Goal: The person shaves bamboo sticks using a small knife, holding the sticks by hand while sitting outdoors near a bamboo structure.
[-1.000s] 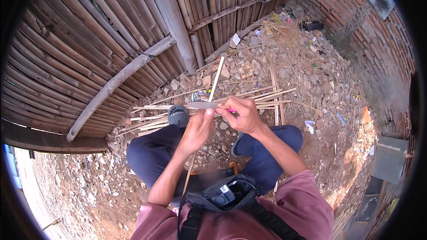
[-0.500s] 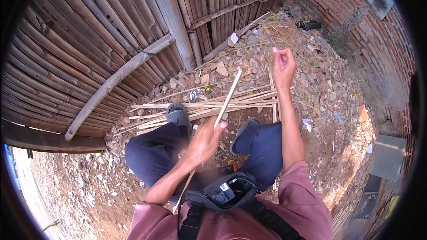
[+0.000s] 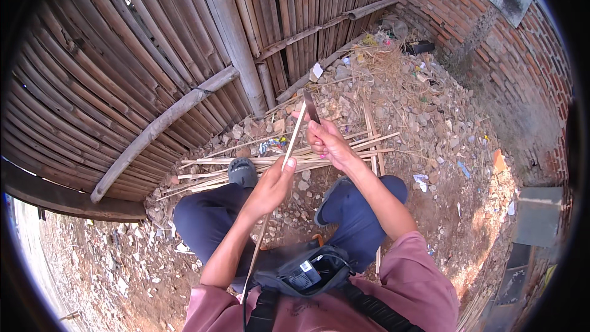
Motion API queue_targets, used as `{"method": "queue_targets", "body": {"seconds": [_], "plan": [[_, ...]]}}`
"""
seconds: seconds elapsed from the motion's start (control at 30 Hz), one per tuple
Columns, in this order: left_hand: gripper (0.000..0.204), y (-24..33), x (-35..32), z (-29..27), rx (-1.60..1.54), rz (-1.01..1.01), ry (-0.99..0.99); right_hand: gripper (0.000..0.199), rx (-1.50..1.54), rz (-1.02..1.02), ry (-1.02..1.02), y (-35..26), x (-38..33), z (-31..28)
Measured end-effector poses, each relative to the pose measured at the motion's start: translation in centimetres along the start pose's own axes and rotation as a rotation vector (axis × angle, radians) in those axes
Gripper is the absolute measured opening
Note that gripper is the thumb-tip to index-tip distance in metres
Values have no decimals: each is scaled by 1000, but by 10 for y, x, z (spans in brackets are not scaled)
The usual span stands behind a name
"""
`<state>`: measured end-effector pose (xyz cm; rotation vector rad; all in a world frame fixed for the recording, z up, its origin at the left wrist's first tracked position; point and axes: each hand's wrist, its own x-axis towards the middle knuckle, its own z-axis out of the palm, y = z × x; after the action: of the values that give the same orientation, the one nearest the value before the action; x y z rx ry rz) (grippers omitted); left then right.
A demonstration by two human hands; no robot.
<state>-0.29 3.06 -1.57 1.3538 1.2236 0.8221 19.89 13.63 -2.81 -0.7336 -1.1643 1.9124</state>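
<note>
My left hand (image 3: 272, 185) is closed round a long pale bamboo strip (image 3: 295, 133), which slants from near my body up and away. In my right hand (image 3: 330, 144) is a knife with a dark blade (image 3: 311, 107), held by a handle my fingers mostly cover. The blade is at the far end of the strip, its tip pointing up; whether its edge touches the strip I cannot tell. A pile of similar bamboo strips (image 3: 215, 175) lies on the ground beyond my hands, some by my left shoe (image 3: 243, 173).
A bamboo slat wall (image 3: 166, 43) with thick poles rises at the left, a brick wall (image 3: 442, 0) at the far right. Stones, straw and litter cover the dirt ground (image 3: 430, 209). An open grey bag (image 3: 305, 270) hangs at my waist.
My right hand has come down and left with the knife, from well out at the right to the far end of the strip. My left hand has shifted slightly left and still holds the strip.
</note>
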Motion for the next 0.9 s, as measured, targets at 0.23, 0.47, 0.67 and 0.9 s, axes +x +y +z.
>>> {"method": "queue_targets", "body": {"seconds": [0.23,0.47,0.67,0.9], "plan": [[46,20,-14,-7,92,3,-41,24,-158,-122,147,-16,9,36],[69,-2,-94,-57,43,123,12,23,70,-353,139,-95,18,38],[81,-16,-157,-36,-47,64,-10,23,183,-515,121,-194,43,4],[22,-17,-153,-20,26,-40,101,27,103,-549,145,-245,67,-37]]}}
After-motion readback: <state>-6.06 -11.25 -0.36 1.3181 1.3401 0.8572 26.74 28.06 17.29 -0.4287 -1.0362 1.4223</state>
